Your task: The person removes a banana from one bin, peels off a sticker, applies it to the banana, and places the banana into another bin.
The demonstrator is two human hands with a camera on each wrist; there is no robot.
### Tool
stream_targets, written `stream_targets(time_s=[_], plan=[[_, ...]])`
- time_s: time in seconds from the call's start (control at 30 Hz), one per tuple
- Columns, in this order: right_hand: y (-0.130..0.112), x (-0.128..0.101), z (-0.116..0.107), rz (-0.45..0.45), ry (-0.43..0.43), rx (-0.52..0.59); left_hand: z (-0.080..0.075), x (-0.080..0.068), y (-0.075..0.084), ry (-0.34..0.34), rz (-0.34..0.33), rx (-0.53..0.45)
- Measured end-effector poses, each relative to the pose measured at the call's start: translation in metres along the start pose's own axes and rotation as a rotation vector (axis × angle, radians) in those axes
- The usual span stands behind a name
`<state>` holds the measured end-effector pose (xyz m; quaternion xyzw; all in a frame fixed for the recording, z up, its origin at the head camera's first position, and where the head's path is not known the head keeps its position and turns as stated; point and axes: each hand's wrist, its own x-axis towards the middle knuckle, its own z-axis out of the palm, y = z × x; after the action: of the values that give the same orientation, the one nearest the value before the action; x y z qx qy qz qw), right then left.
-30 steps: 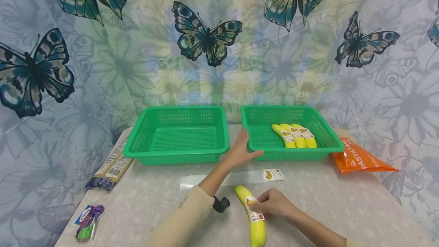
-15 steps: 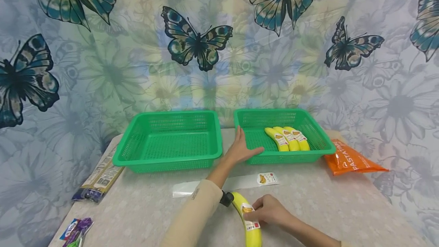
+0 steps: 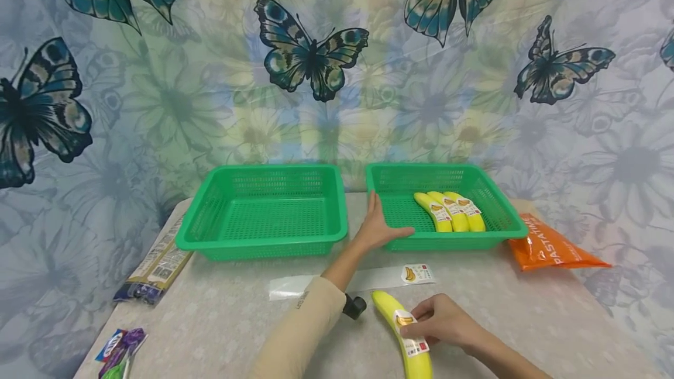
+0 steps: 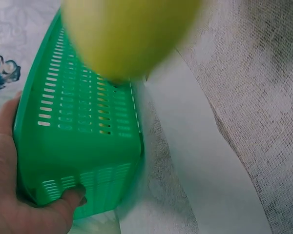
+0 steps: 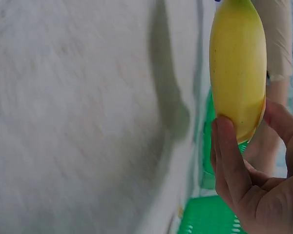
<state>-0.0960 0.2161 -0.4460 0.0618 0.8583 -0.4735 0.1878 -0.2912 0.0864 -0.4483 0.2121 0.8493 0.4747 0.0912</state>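
A yellow banana [image 3: 387,304] with a white printed label is at the front middle of the head view. My right hand [image 3: 447,320] holds it between thumb and fingers; in the right wrist view the banana [image 5: 237,68] appears raised off the tablecloth. My left hand [image 3: 378,230] touches the near left corner of the right green basket [image 3: 447,242], fingers straight along its side and thumb spread across the front. The left wrist view shows the thumb of the left hand [image 4: 24,209] against the basket wall. Three labelled bananas [image 3: 457,221] lie side by side inside that basket.
Another green basket [image 3: 263,250] stands to the left. A pale strip with a banana label [image 3: 418,274] lies in front of the baskets. An orange PASTATIME bag [image 3: 555,244] is at the right, a long package [image 3: 155,271] at the left, and small purple-and-green wrapped items [image 3: 121,352] front left.
The head view shifted left and back. My right hand keeps its hold on the banana, which is now farther from the left wrist. The left hand stays by the basket corner.
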Motion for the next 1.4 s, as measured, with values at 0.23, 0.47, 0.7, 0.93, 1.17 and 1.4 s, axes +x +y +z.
stream_targets(time_s=[0.23, 0.47, 0.7, 0.93, 1.17, 1.4], plan=[[-0.025, -0.009, -0.044, -0.083, -0.046, -0.062, 0.003, 0.003, 0.000, 0.011, 0.005, -0.048], [-0.080, 0.005, -0.106, -0.117, -0.059, -0.204, 0.005, 0.001, 0.001, 0.044, -0.007, -0.051], [-0.126, 0.054, -0.178, -0.076, -0.026, -0.385, 0.007, -0.003, -0.001, 0.046, -0.016, -0.083], [-0.140, 0.117, -0.213, -0.086, -0.061, -0.508, 0.005, -0.002, -0.003, 0.042, -0.044, -0.108], [-0.122, 0.179, -0.219, -0.066, -0.164, -0.544, 0.003, -0.005, -0.001, 0.028, -0.052, -0.116], [-0.101, 0.225, -0.209, 0.009, -0.186, -0.617, 0.004, -0.005, -0.001, 0.042, -0.053, -0.106]])
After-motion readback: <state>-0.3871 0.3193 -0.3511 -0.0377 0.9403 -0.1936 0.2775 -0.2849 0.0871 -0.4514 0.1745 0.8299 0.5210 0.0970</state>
